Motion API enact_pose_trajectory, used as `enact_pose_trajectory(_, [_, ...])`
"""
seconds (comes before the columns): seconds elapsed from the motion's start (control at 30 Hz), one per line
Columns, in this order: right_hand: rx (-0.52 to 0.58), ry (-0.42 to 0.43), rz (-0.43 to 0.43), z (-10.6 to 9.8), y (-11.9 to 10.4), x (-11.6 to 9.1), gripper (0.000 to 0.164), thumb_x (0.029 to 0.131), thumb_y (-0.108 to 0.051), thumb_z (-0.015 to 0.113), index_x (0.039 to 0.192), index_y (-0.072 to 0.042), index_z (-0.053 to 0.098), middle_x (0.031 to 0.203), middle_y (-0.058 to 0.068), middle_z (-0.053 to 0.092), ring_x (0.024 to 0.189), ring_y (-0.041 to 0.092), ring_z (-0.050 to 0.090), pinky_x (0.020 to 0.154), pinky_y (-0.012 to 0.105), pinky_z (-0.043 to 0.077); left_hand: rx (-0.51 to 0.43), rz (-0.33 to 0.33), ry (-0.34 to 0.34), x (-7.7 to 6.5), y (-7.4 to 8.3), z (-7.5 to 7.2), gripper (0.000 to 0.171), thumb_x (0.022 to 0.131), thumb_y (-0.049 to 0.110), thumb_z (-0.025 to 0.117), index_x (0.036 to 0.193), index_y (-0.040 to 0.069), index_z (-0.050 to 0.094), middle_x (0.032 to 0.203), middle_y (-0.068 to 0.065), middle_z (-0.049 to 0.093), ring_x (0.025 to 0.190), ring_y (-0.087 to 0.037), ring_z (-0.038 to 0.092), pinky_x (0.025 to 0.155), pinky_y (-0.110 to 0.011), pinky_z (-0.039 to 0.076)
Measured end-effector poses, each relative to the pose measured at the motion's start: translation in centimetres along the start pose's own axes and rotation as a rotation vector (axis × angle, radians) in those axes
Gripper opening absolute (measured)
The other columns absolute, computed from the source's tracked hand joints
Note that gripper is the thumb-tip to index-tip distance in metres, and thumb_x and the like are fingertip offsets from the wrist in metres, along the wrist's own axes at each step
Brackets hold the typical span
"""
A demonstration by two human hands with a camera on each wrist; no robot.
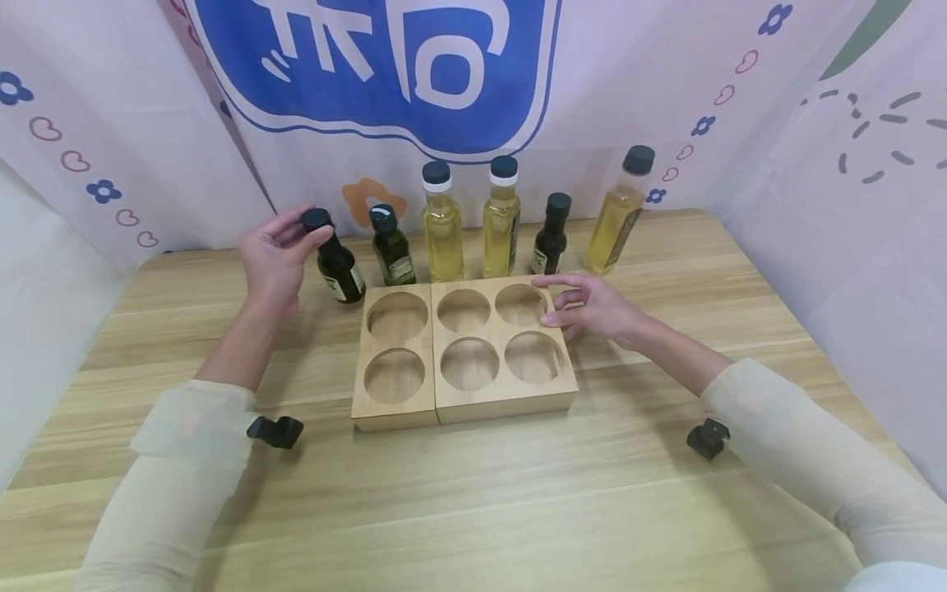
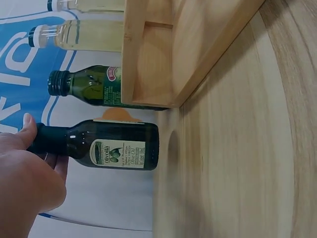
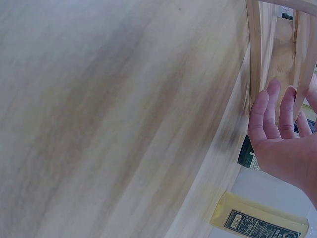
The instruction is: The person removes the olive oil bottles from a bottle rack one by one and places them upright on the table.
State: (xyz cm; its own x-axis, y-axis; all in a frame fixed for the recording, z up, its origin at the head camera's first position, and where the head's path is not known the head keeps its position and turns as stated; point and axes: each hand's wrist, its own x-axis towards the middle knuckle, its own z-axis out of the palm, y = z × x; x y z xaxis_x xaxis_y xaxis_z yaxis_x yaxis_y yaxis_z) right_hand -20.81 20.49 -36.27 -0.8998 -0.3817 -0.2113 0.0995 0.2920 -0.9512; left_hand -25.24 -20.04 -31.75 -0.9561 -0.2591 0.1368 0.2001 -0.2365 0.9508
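My left hand (image 1: 275,261) pinches the black cap of a dark olive oil bottle (image 1: 340,271) between thumb and fingers. That bottle's cream label (image 2: 119,153) faces the left wrist camera, and its base is right at the tabletop. Just right of it is a wooden bottle holder (image 1: 435,366) with two rows of round holes, made of two blocks side by side. At the holder's back right corner, my right hand (image 1: 592,308) holds the edge, thumb on the top by a hole. Its curled fingertips (image 3: 274,85) meet the wood in the right wrist view.
Behind the holder stand a green bottle (image 1: 394,251), two tall yellow oil bottles (image 1: 444,238) (image 1: 501,230) and a small dark bottle (image 1: 549,240). Another yellow bottle (image 1: 616,222) stands farther right. A printed cloth (image 1: 296,164) hangs behind the wooden table (image 1: 473,510).
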Motion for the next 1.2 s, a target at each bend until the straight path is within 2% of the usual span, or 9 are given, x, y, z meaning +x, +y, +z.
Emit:
enact_pose_trajectory(0.67, [0.0,-0.003,-0.013,0.0,0.1,0.0,0.061,0.08,-0.006,0.075,0.136,-0.016,0.051,0.083,0.008,0.056,0.07,0.015,0.06,0.064,0.043,0.057,0.002,-0.014,0.043,0.3,-0.8,-0.6,0.043,0.065,-0.005,0.083,0.106,0.004,0.071,0.102,-0.008,0.07,0.095,-0.013,0.067,0.085,-0.021,0.052])
enact_pose_trajectory(0.9, [-0.005,-0.007,-0.016,0.0,0.1,0.1,0.062,0.08,-0.006,0.075,0.136,-0.016,0.051,0.083,0.008,0.057,0.071,0.015,0.06,0.063,0.042,0.057,-0.022,-0.051,0.045,0.3,-1.0,-0.9,0.047,0.064,-0.004,0.083,0.109,0.003,0.069,0.106,-0.01,0.069,0.097,-0.014,0.066,0.084,-0.021,0.052])
enact_pose_trajectory(1.2, [-0.004,0.001,-0.013,-0.1,0.2,0.0,0.061,0.08,-0.005,0.075,0.136,-0.016,0.051,0.084,0.008,0.057,0.07,0.015,0.06,0.063,0.042,0.057,-0.029,-0.008,0.026,0.4,-1.6,-1.0,0.053,0.064,-0.004,0.083,0.114,-0.003,0.065,0.102,-0.008,0.071,0.093,-0.014,0.068,0.084,-0.021,0.052])
